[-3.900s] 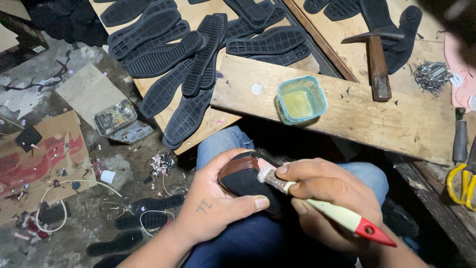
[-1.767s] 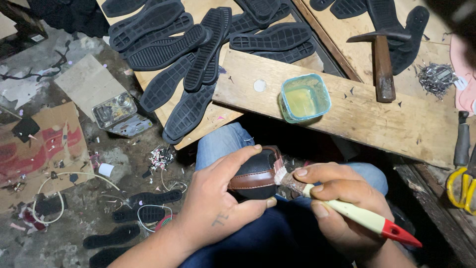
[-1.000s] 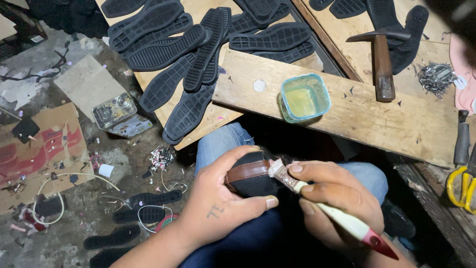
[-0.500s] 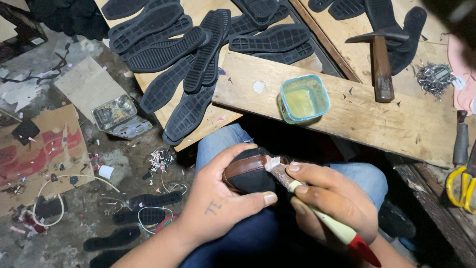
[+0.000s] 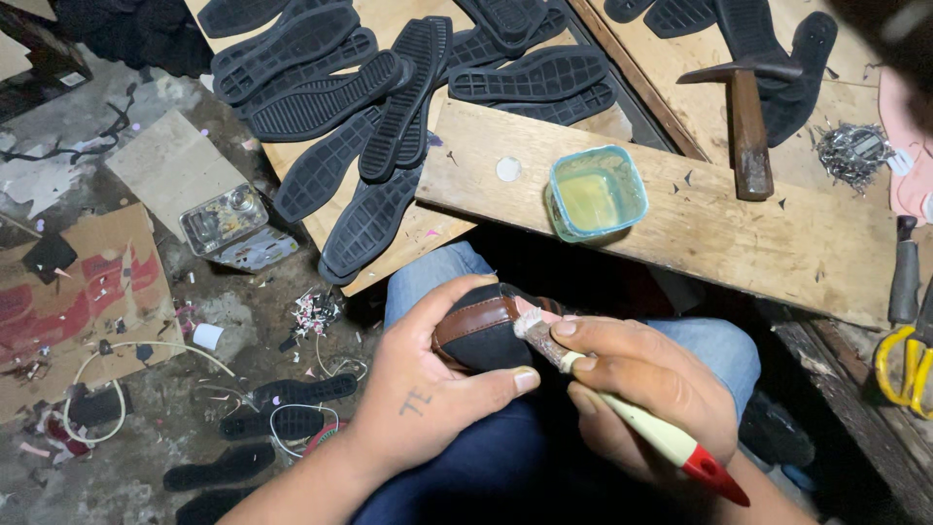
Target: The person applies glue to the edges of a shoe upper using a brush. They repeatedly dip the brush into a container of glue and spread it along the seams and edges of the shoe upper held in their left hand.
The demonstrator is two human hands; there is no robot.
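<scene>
My left hand (image 5: 418, 394) wraps around a small black shoe upper with a brown leather edge (image 5: 478, 332), held over my lap. My right hand (image 5: 653, 391) grips a brush (image 5: 637, 423) with a cream handle and red tip; its bristles rest on the brown edge of the shoe upper. A square plastic tub of yellowish glue (image 5: 596, 192) stands on the wooden board (image 5: 700, 233) just beyond my knees.
Several black rubber soles (image 5: 389, 107) lie piled on the boards at the top. A hammer (image 5: 746, 122) rests on the board's right part, with a heap of small nails (image 5: 851, 148) beside it. Yellow-handled pliers (image 5: 902, 360) lie at the right edge. Cardboard, scraps and wire litter the floor at left.
The brush handle has swung between steeper and flatter angles as the bristles stroke along the shoe's brown edge. My left hand has turned the shoe upper slightly.
</scene>
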